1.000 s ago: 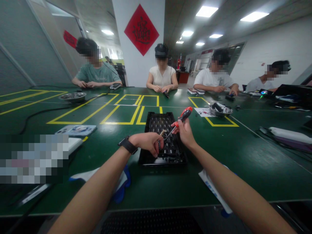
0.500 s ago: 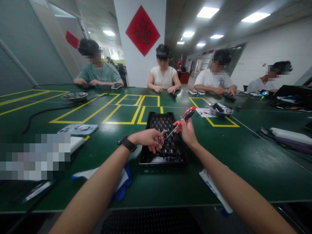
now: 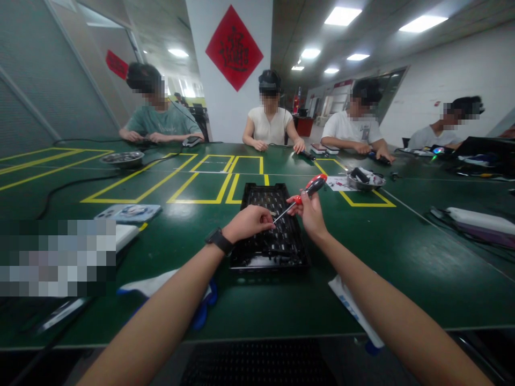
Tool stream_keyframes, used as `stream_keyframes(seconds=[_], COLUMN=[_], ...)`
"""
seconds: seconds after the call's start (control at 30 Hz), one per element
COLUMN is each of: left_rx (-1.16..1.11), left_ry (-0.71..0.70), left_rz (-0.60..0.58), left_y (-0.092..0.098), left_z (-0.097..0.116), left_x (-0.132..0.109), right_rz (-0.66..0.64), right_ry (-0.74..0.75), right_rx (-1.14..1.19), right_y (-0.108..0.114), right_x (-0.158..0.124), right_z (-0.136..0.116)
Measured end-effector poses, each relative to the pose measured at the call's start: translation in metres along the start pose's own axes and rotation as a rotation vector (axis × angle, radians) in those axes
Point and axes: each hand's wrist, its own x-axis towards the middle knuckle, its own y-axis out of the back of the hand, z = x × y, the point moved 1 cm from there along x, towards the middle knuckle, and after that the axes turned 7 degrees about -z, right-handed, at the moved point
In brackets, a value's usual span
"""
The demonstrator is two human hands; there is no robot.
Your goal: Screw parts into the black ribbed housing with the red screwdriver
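Observation:
A black compartment tray (image 3: pixel 257 258) with several small dark parts lies on the green table in front of me. My left hand (image 3: pixel 248 222), a dark watch on its wrist, hovers over the tray with fingers pinched on a small metal part (image 3: pixel 272 213). My right hand (image 3: pixel 310 212) grips a red-and-black screwdriver (image 3: pixel 309 190), whose thin shaft slants down-left so its tip meets the pinched part above the tray.
White bags lie by my left forearm (image 3: pixel 161 283) and under my right forearm (image 3: pixel 352 308). A phone (image 3: pixel 127 213) lies at left. Metal bowls sit at far left (image 3: pixel 121 157) and right (image 3: pixel 364 182). Several people sit across the table; cables run at left.
My left hand has risen from inside the tray and moved up-right with the small part. The screwdriver tip stays on it; the right hand shifted slightly up.

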Motion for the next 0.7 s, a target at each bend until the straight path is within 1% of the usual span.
stream_keyframes(seconds=[0.17,0.37,0.47,0.53,0.6,0.63,0.7], left_rx=[0.052,0.106,0.050,-0.012,-0.040,-0.031,0.021], left_ry=[-0.045,-0.068,-0.070,-0.066,-0.048,-0.037,-0.015], left_rz=[0.036,0.048,0.049,0.049,0.088,0.127,0.224], left_y=[-0.001,-0.004,-0.006,-0.006,-0.006,-0.006,-0.005], left_z=[0.000,-0.004,-0.008,-0.010,-0.012,-0.014,-0.016], left_x=[0.000,0.001,0.002,0.003,0.004,0.005,0.007], right_rz=[0.030,0.016,0.077,0.167,0.252,0.268,0.242], right_ry=[0.015,0.009,0.043,0.036,-0.024,-0.076,-0.203], right_rx=[0.072,0.068,0.074,0.109,0.133,0.117,-0.018], right_y=[0.004,0.003,0.004,0.008,0.015,0.020,0.030], right_x=[0.004,0.002,0.002,0.005,0.008,0.011,0.014], right_z=[0.005,0.005,0.003,0.002,0.003,0.004,0.006])
